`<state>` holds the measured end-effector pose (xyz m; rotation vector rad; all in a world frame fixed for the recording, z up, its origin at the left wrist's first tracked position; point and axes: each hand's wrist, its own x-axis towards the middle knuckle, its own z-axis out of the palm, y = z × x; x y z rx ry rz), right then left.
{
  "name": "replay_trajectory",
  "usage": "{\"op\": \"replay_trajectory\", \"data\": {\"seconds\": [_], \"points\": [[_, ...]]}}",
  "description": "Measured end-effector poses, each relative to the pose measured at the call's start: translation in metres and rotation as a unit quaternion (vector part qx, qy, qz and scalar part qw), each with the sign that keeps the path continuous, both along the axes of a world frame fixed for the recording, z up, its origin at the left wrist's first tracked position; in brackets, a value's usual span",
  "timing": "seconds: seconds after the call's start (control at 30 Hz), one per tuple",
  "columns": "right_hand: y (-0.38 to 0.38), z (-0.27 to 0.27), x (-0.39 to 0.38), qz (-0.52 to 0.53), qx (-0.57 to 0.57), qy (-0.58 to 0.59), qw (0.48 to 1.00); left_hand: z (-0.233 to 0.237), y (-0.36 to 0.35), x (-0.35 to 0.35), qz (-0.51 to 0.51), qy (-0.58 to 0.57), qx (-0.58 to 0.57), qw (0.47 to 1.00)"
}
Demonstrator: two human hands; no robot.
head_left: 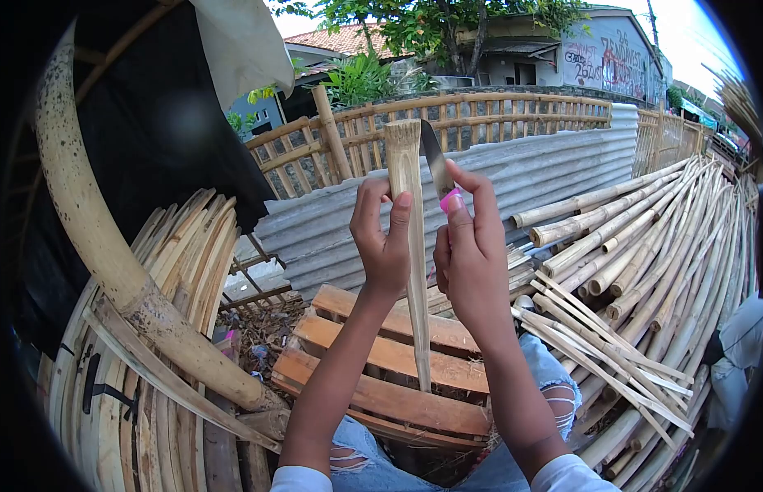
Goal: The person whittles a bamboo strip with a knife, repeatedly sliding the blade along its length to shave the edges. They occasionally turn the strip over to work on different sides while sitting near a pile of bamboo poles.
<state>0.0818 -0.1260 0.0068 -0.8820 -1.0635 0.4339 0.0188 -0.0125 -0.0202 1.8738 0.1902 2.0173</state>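
Observation:
A split bamboo strip (416, 238) stands nearly upright in front of me, wide at its top and narrow at its foot. Its lower end reaches down to the orange-brown wooden slats (381, 363). My left hand (383, 234) grips the strip below its top end, thumb on the near face. In my right hand (472, 246) is a knife (436, 156) with a dark blade and a pink handle, most of which my fingers hide. The blade points up, close beside the strip's right edge; whether it touches cannot be made out.
A thick bamboo pole (95, 197) leans at the left over stacked split bamboo (181, 271). Long bamboo poles (635, 262) lie piled at the right, with thin split strips (611, 353) on top. Behind stand corrugated sheeting (513, 180) and a bamboo fence (513, 108). Another person's clothed leg (738, 353) shows far right.

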Motion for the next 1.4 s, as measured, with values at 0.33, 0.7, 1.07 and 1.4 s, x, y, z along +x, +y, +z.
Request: {"op": "replay_trajectory", "data": {"seconds": [0.33,0.7,1.07,1.4], "points": [[-0.007,0.000,0.006,-0.041,-0.027,-0.108,0.993,-0.001,0.001,0.008,-0.012,-0.004,-0.002,1.000],[-0.017,-0.025,0.003,0.020,-0.109,-0.116,0.987,-0.003,-0.001,0.001,0.075,-0.013,0.020,0.997],[-0.032,-0.155,-0.026,-0.018,-0.248,-0.051,0.967,-0.004,-0.001,0.009,0.024,-0.031,0.018,0.999],[-0.029,-0.153,0.001,0.010,-0.235,-0.024,0.972,-0.040,-0.006,-0.018,-0.144,0.072,-0.109,0.981]]}}
